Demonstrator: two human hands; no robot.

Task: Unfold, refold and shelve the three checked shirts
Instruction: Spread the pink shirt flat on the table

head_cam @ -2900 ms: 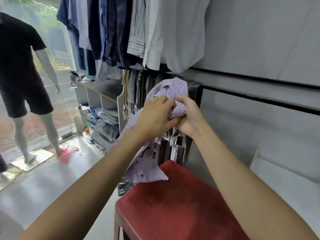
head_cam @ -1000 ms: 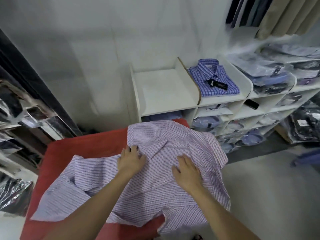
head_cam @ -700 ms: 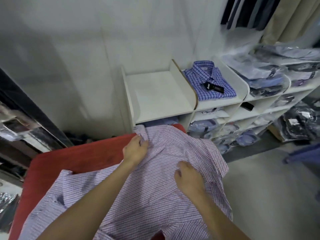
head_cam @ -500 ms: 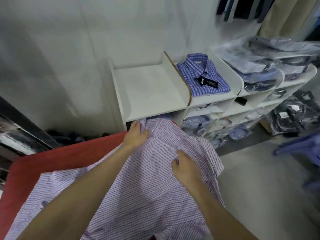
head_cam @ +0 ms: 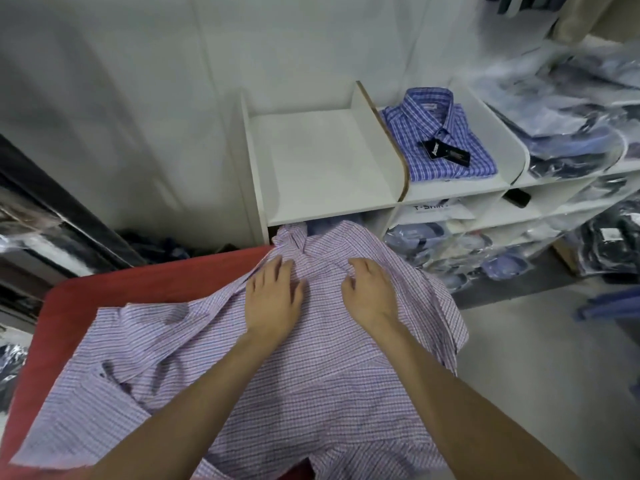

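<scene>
both hands have let go of the cloth since half a second ago: the left hand (head_cam: 273,299), which was gripping the collar, now lies flat below it, and the right hand (head_cam: 369,292) has slid up level with it. left fingers (head_cam: 277,271) are straight and close together, pressing on the shirt (head_cam: 311,368); right fingers (head_cam: 363,271) are nearly straight, tips slightly bent into the fabric, holding nothing. the two hands rest side by side, a little apart, just under the collar (head_cam: 291,239).

outward from them the purple-checked shirt is spread open on the red table (head_cam: 145,282). its long axis runs from the near edge away toward the shelf, collar pointing at the shelf, hem toward the person. one sleeve (head_cam: 114,344) spreads out to the left across the table; the right side of the shirt hangs over the table's right edge.

just beyond the collar stands the white shelf (head_cam: 322,157), its top left compartment bare. in the next compartment to the right lies a folded blue shirt (head_cam: 440,133), collar pointing away, with a black tag on it. bagged shirts (head_cam: 568,109) fill the compartments further right and below.
</scene>
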